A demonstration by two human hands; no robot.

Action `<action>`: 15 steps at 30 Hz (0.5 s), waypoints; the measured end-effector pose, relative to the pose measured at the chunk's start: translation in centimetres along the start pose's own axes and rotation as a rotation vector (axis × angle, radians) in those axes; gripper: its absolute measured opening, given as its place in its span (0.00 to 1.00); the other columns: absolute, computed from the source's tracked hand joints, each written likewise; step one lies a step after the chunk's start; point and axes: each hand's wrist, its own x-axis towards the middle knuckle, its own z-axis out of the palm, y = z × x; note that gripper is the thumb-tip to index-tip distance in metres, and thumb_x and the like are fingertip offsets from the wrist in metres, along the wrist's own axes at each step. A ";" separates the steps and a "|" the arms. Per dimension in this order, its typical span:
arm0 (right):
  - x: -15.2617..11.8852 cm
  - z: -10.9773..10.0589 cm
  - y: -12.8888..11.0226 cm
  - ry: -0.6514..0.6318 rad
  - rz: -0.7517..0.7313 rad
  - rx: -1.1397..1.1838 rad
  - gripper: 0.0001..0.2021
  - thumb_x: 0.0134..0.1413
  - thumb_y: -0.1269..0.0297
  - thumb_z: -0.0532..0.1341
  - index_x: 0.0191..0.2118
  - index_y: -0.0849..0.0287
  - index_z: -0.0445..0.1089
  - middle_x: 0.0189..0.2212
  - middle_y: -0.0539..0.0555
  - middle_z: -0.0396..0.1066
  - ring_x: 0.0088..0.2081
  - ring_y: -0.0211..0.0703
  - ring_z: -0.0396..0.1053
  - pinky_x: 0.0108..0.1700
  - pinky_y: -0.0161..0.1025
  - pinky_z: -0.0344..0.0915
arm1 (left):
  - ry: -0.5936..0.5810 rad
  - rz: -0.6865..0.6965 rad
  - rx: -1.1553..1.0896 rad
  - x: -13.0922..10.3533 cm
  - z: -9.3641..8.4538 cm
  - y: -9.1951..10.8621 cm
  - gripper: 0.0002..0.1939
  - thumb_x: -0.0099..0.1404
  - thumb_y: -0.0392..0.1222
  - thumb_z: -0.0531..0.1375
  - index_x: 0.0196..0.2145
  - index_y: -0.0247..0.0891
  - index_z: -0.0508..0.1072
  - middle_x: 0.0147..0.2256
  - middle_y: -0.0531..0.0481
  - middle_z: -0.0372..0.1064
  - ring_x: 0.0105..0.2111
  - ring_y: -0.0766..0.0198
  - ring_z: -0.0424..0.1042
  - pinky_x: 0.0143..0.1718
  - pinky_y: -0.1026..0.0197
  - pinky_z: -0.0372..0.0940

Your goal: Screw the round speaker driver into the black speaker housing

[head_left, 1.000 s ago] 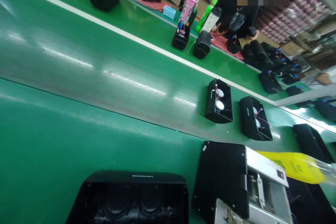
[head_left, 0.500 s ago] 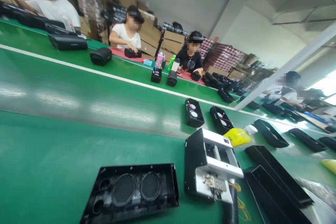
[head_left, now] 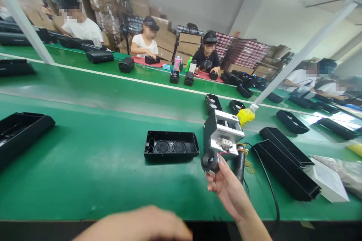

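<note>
My right hand (head_left: 223, 184) grips a small round black speaker driver (head_left: 210, 160) by its edge, its cone turned towards me. The driver is held in the air in front of a black and silver bench machine (head_left: 223, 131). To its left, an open black speaker housing (head_left: 171, 144) with two round mesh grilles and two round ports lies on the green table. My left hand (head_left: 141, 226) crosses the bottom edge of the picture, blurred, and its fingers cannot be made out.
An electric screwdriver-like black tool (head_left: 240, 163) with a cable lies beside the machine. Black housings (head_left: 285, 169) and a white box (head_left: 328, 179) are at the right, another housing (head_left: 24, 131) at the left. A yellow bottle (head_left: 247, 115) stands behind the machine. Co-workers sit across the green bench (head_left: 93, 131).
Both my hands have come into view, the right one holding the speaker driver. The camera view has shifted, so the housing and machine appear smaller and another housing shows at the left.
</note>
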 end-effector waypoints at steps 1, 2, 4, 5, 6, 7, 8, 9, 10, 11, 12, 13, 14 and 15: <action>0.4 0.4 -0.9 -0.027 0.043 -0.002 0.28 0.54 0.47 0.73 0.57 0.49 0.69 0.39 0.50 0.75 0.30 0.36 0.69 0.26 0.33 0.73 | 0.029 0.002 0.010 0.5 -1.7 -0.4 0.27 0.73 0.56 0.60 0.66 0.53 0.66 0.66 0.47 0.67 0.64 0.52 0.69 0.65 0.43 0.68; 0.8 0.7 -1.7 -0.048 0.076 -0.004 0.26 0.53 0.47 0.73 0.54 0.51 0.70 0.40 0.50 0.76 0.29 0.36 0.70 0.26 0.33 0.73 | 0.088 -0.016 0.019 1.2 -3.5 -1.1 0.29 0.74 0.53 0.57 0.70 0.55 0.60 0.69 0.48 0.64 0.67 0.52 0.65 0.68 0.41 0.64; 1.6 1.4 -3.2 -0.078 0.113 -0.015 0.22 0.53 0.49 0.73 0.50 0.52 0.72 0.40 0.51 0.77 0.30 0.37 0.72 0.29 0.34 0.76 | 0.230 -0.104 0.198 3.4 -6.3 -2.8 0.38 0.72 0.55 0.59 0.74 0.47 0.53 0.72 0.41 0.58 0.71 0.46 0.58 0.73 0.35 0.55; 2.0 1.8 -3.8 -0.092 0.122 -0.026 0.21 0.53 0.50 0.73 0.49 0.53 0.73 0.40 0.51 0.78 0.31 0.38 0.74 0.30 0.36 0.78 | 0.221 -0.137 0.276 4.6 -7.2 -3.9 0.43 0.70 0.58 0.61 0.75 0.42 0.51 0.74 0.36 0.52 0.74 0.42 0.53 0.74 0.32 0.51; 2.5 2.2 -4.5 -0.105 0.126 -0.042 0.20 0.53 0.51 0.73 0.48 0.53 0.74 0.40 0.51 0.78 0.31 0.40 0.75 0.31 0.37 0.79 | 0.212 -0.145 0.302 5.8 -7.8 -4.9 0.48 0.67 0.60 0.64 0.75 0.38 0.51 0.75 0.33 0.48 0.75 0.39 0.49 0.74 0.30 0.48; 2.9 2.6 -5.0 -0.117 0.127 -0.058 0.20 0.52 0.52 0.74 0.48 0.52 0.74 0.40 0.52 0.79 0.32 0.41 0.76 0.32 0.39 0.80 | 0.195 -0.146 0.321 6.9 -8.0 -5.9 0.52 0.63 0.61 0.67 0.74 0.36 0.51 0.75 0.31 0.46 0.75 0.37 0.46 0.74 0.28 0.46; 3.4 3.0 -5.5 -0.128 0.127 -0.073 0.21 0.51 0.53 0.75 0.48 0.52 0.74 0.39 0.52 0.79 0.33 0.43 0.77 0.32 0.40 0.81 | 0.183 -0.140 0.328 7.9 -7.8 -6.8 0.55 0.59 0.61 0.70 0.74 0.36 0.52 0.75 0.31 0.46 0.75 0.35 0.46 0.73 0.27 0.45; 4.0 3.4 -5.9 -0.141 0.130 -0.087 0.22 0.49 0.54 0.76 0.49 0.51 0.74 0.39 0.52 0.79 0.33 0.44 0.77 0.32 0.41 0.81 | 0.184 -0.132 0.331 8.7 -7.4 -7.6 0.56 0.57 0.60 0.72 0.73 0.37 0.53 0.75 0.31 0.48 0.75 0.34 0.47 0.73 0.26 0.45; 4.5 3.7 -6.1 -0.148 0.134 -0.098 0.23 0.48 0.54 0.77 0.49 0.51 0.75 0.38 0.52 0.79 0.32 0.44 0.77 0.32 0.41 0.81 | 0.194 -0.127 0.338 9.3 -6.9 -8.2 0.55 0.56 0.58 0.73 0.72 0.37 0.55 0.74 0.31 0.51 0.74 0.33 0.49 0.72 0.26 0.46; 5.1 4.0 -6.2 -0.145 0.140 -0.103 0.25 0.46 0.53 0.78 0.50 0.50 0.75 0.37 0.52 0.79 0.32 0.43 0.76 0.31 0.40 0.81 | 0.214 -0.124 0.344 9.8 -6.4 -8.6 0.53 0.56 0.57 0.73 0.72 0.37 0.56 0.73 0.31 0.53 0.72 0.33 0.52 0.71 0.26 0.49; 5.7 4.2 -6.2 -0.127 0.147 -0.102 0.25 0.45 0.53 0.78 0.49 0.50 0.75 0.35 0.51 0.78 0.30 0.42 0.75 0.30 0.39 0.80 | 0.238 -0.121 0.348 10.1 -5.9 -9.0 0.51 0.57 0.55 0.72 0.71 0.37 0.58 0.71 0.32 0.56 0.70 0.34 0.55 0.70 0.27 0.52; 6.3 4.3 -6.1 -0.099 0.156 -0.094 0.24 0.44 0.52 0.79 0.47 0.51 0.76 0.32 0.51 0.76 0.29 0.41 0.73 0.27 0.37 0.79 | 0.262 -0.118 0.349 10.3 -5.5 -9.2 0.49 0.58 0.55 0.71 0.70 0.36 0.59 0.69 0.32 0.58 0.68 0.35 0.57 0.68 0.29 0.55; 7.0 4.3 -5.9 -0.068 0.164 -0.080 0.23 0.44 0.50 0.79 0.43 0.53 0.77 0.27 0.50 0.74 0.26 0.39 0.70 0.25 0.36 0.76 | 0.281 -0.113 0.350 10.4 -5.3 -9.3 0.47 0.58 0.55 0.71 0.69 0.35 0.60 0.68 0.32 0.60 0.67 0.37 0.59 0.67 0.30 0.57; 7.6 4.1 -5.6 -0.039 0.167 -0.062 0.21 0.43 0.50 0.79 0.40 0.54 0.78 0.25 0.49 0.72 0.25 0.37 0.68 0.23 0.34 0.74 | 0.293 -0.104 0.348 10.4 -5.3 -9.5 0.47 0.58 0.55 0.70 0.69 0.35 0.60 0.67 0.33 0.61 0.65 0.38 0.60 0.65 0.31 0.59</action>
